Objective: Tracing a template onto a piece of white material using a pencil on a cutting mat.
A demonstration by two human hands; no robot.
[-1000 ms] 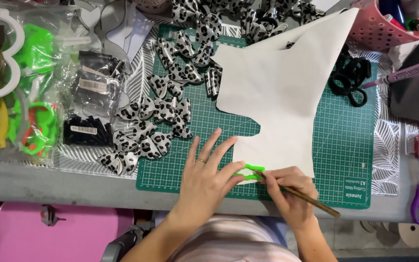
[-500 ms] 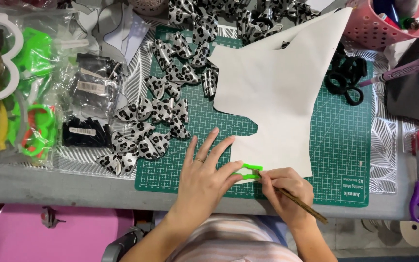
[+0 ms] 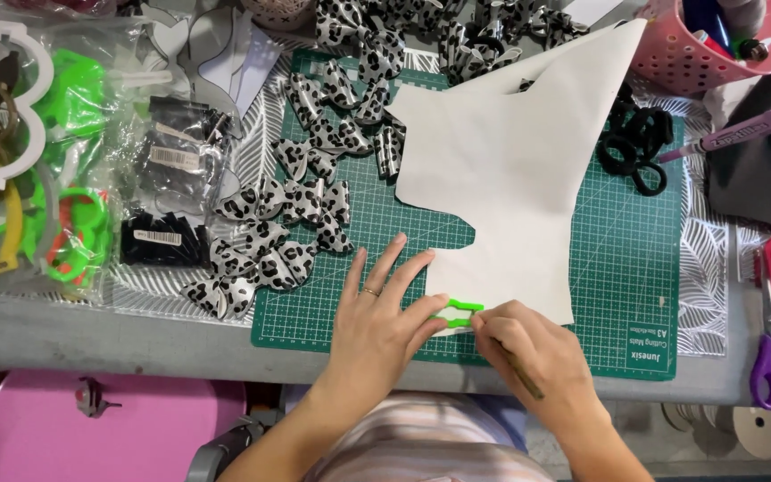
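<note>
Unmoved: green template [image 3: 459,314] under left hand [image 3: 377,326]

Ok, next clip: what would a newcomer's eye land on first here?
Probably the big off-white sheet spread over the green cutting mat, where the left hand presses a bright green template onto its lower edge and the right hand holds a pencil against it. Next, the heap of leopard-print bows spilling from top centre down the mat's left side.
</note>
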